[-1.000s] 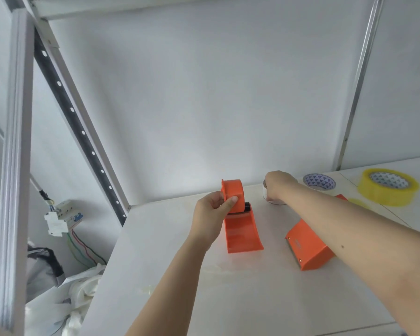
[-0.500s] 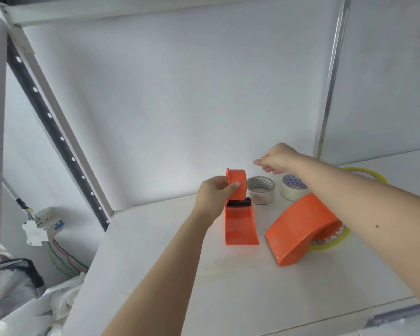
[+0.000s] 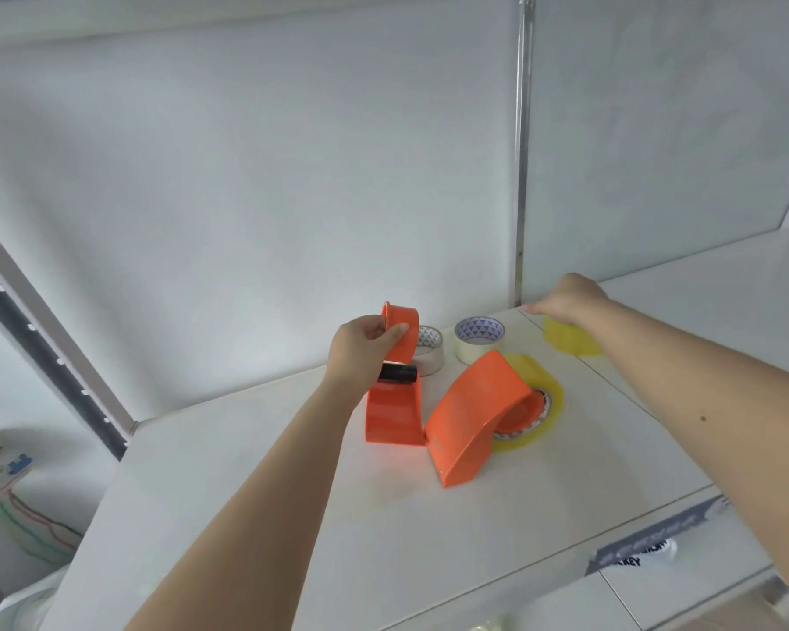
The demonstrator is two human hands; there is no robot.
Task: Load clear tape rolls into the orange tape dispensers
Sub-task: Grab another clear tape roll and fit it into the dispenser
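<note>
Head view. We note the second orange dispenser [image 3: 472,416] lying tilted at frame centre, a yellowish roll [image 3: 531,405] seated on its hub. Our left hand [image 3: 361,350] grips the upright dispenser [image 3: 395,384] by its round top, arm extended. Our right hand [image 3: 568,299], palm down, rests on a yellow roll [image 3: 568,341] upper right; its grasp we cannot tell. Two white rolls [image 3: 479,341] sit between the hands.
</note>
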